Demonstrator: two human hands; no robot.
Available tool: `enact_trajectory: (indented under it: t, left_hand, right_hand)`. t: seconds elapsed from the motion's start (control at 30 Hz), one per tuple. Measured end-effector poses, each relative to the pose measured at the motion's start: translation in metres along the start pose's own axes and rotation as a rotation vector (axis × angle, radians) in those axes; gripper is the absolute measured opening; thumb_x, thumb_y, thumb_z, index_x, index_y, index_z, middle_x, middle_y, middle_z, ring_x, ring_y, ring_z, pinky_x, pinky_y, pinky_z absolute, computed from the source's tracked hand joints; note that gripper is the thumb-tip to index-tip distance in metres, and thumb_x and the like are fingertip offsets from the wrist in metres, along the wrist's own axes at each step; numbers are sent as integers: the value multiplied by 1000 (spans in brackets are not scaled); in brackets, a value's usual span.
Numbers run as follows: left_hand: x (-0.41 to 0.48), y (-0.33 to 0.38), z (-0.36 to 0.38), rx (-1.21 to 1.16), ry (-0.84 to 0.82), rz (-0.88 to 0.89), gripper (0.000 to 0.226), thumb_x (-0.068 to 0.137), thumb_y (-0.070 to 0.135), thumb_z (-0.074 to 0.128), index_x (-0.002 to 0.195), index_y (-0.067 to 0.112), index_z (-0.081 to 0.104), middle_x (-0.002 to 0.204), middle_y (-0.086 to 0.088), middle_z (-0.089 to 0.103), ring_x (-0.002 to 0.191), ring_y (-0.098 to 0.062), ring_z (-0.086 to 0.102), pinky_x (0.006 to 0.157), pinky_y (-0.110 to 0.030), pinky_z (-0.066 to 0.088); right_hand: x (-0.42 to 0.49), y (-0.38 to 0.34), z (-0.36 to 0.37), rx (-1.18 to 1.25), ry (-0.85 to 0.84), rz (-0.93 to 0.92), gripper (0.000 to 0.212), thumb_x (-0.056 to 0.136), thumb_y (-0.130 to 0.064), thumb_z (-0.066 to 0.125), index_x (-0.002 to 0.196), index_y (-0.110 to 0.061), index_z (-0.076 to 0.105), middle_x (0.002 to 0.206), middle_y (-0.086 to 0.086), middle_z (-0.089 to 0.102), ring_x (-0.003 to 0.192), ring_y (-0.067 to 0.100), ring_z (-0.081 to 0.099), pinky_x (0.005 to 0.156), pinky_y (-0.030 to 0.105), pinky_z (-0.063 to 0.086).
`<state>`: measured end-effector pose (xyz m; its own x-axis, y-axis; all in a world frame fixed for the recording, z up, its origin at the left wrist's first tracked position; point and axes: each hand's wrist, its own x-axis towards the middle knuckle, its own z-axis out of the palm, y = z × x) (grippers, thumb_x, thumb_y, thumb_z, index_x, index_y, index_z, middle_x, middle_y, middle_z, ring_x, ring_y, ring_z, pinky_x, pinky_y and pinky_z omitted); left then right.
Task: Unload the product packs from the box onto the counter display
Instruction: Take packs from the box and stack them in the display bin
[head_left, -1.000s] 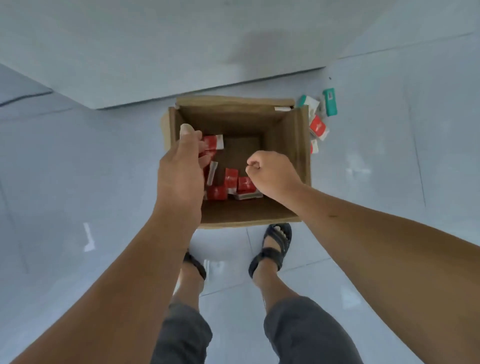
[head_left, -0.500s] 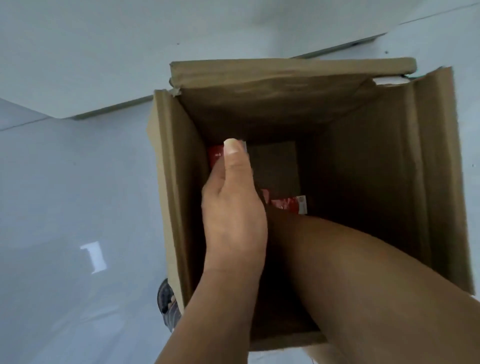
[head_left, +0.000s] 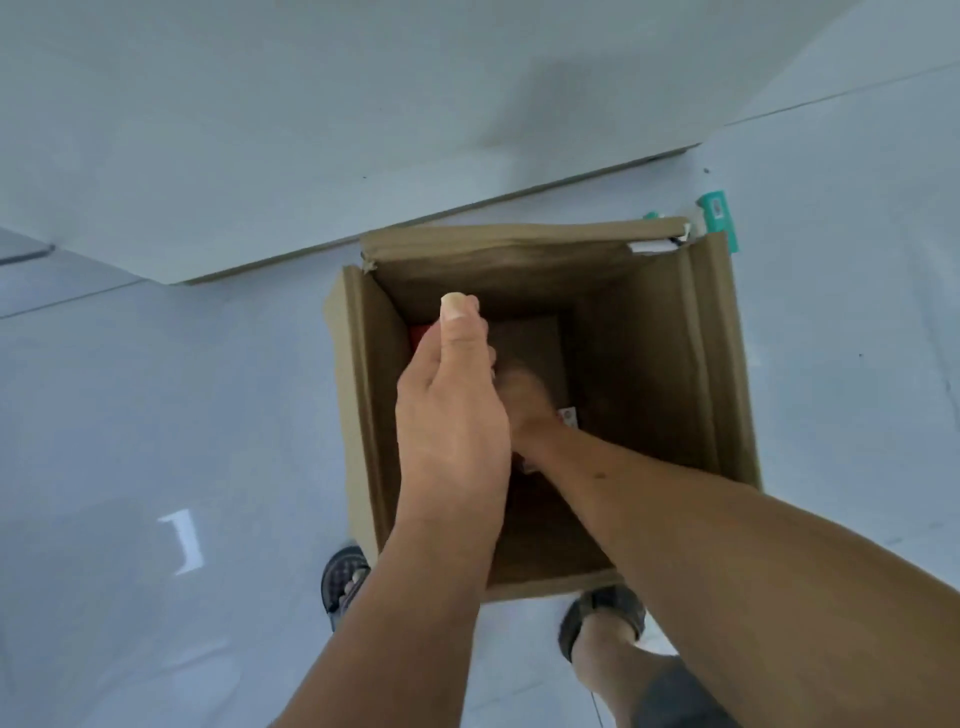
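Note:
An open cardboard box (head_left: 719, 364) stands on the pale tiled floor in front of me. My left hand (head_left: 452, 415) hovers over its left side, thumb stretched forward, gripping a red product pack (head_left: 418, 336) of which only a sliver shows under the fingers. My right hand (head_left: 522, 392) is deep inside the box near the bottom, blurred, so its grip is unclear. A white-and-red pack (head_left: 569, 415) peeks out beside that wrist. The other packs on the box bottom are hidden by my hands and arms.
Green packs (head_left: 719, 215) lie on the floor behind the box's far right corner. A white cabinet base (head_left: 311, 156) runs along the back. My sandalled feet (head_left: 602, 618) stand at the box's near edge.
The view has pulled back from the box since half a second ago. My right hand has gone from above the packs to deep inside the box. My left hand still holds the red pack.

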<state>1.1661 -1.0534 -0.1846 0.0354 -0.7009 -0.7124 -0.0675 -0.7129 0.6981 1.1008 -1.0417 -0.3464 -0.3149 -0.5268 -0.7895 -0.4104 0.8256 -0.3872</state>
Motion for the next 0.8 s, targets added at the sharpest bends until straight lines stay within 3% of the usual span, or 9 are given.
enact_trajectory:
  t: [0.07, 0.17, 0.23, 0.4, 0.47, 0.57, 0.7, 0.8]
  left_hand:
    - [-32, 31, 1, 18, 7, 22, 36, 102, 57, 36, 118, 44, 65, 117, 20, 67, 114, -1, 61, 98, -27, 42]
    - [-87, 77, 1, 16, -16, 83, 33, 104, 52, 37, 82, 44, 60, 98, 20, 66, 109, -4, 62, 85, -24, 39]
    - [-120, 103, -1, 16, -27, 118, 36, 104, 53, 35, 78, 42, 57, 94, 20, 64, 105, -6, 62, 81, -24, 39]
    - [-206, 163, -19, 66, 6, 181, 42, 94, 65, 36, 71, 44, 64, 93, 16, 66, 104, -16, 66, 93, -35, 45]
    - [-244, 187, -27, 55, 15, 190, 40, 99, 60, 37, 74, 40, 62, 91, 14, 64, 103, -18, 65, 95, -38, 47]
    - [-300, 224, -39, 30, 11, 231, 34, 100, 59, 38, 87, 39, 63, 97, 14, 65, 102, -15, 64, 95, -36, 48]
    - [-363, 276, -44, 5, 35, 290, 48, 103, 55, 33, 130, 29, 63, 129, 8, 64, 118, -15, 61, 100, -35, 40]
    - [-398, 315, -38, -53, 34, 279, 48, 104, 52, 34, 134, 26, 61, 123, 11, 64, 119, -13, 58, 96, -36, 32]
  right_hand:
    - [-35, -8, -31, -22, 73, -18, 34, 90, -34, 64, 118, -17, 56, 106, 4, 65, 95, 22, 64, 71, 32, 52]
    - [-95, -18, -78, 17, 130, -65, 37, 88, -28, 67, 118, -12, 52, 106, 5, 65, 89, 21, 63, 62, 29, 46]
    - [-137, -30, -105, 34, 166, -84, 34, 87, -29, 68, 113, -13, 51, 100, 1, 63, 75, 11, 57, 53, 24, 39]
    - [-249, -71, -173, 106, 211, -150, 34, 81, -22, 70, 108, -15, 52, 91, -2, 63, 80, 16, 65, 64, 34, 58]
    - [-296, -88, -198, 135, 241, -167, 32, 77, -25, 72, 100, -17, 51, 86, -2, 61, 76, 16, 65, 64, 36, 59]
    - [-370, -111, -240, 140, 281, -223, 39, 71, -38, 72, 100, -23, 51, 95, -3, 61, 83, 16, 63, 71, 38, 60]
    - [-458, -141, -299, 282, 285, -313, 27, 82, -25, 71, 100, -24, 51, 88, -8, 60, 82, 17, 65, 79, 43, 59]
    - [-502, -161, -336, 321, 303, -406, 34, 85, -30, 71, 111, -29, 50, 104, -5, 62, 93, 19, 64, 83, 42, 58]
